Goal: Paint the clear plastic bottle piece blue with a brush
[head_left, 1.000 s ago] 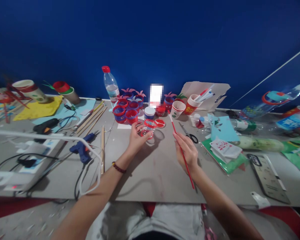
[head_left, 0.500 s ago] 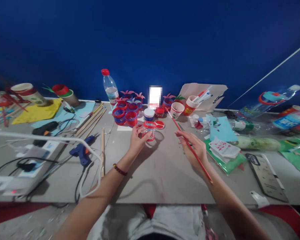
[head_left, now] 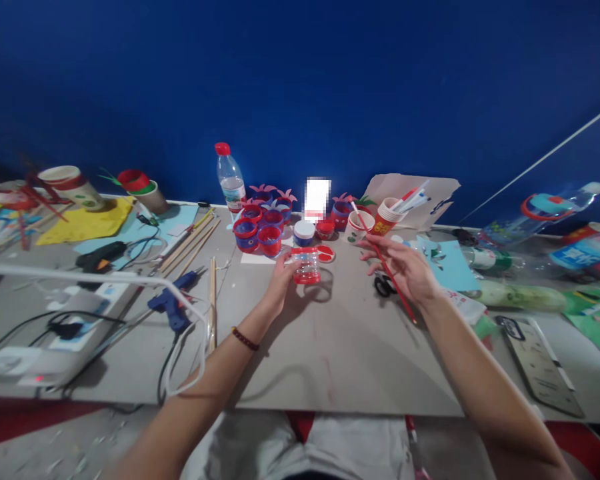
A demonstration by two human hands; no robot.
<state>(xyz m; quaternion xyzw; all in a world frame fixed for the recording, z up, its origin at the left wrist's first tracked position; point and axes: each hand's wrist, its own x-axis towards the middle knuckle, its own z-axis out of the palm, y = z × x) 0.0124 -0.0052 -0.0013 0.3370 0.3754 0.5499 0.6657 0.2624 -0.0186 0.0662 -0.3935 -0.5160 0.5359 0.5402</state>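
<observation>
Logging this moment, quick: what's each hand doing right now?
Left hand: closed on the clear cup.
Right hand: closed around the brush, fingers partly spread.

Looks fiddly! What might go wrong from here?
The left hand holds the red-rimmed clear plastic container at one side, so it might slip. The red paintbrush in the right hand overlaps the paper cup in view and could knock it. Scissors lie near the right hand; a careless move might catch them.
</observation>
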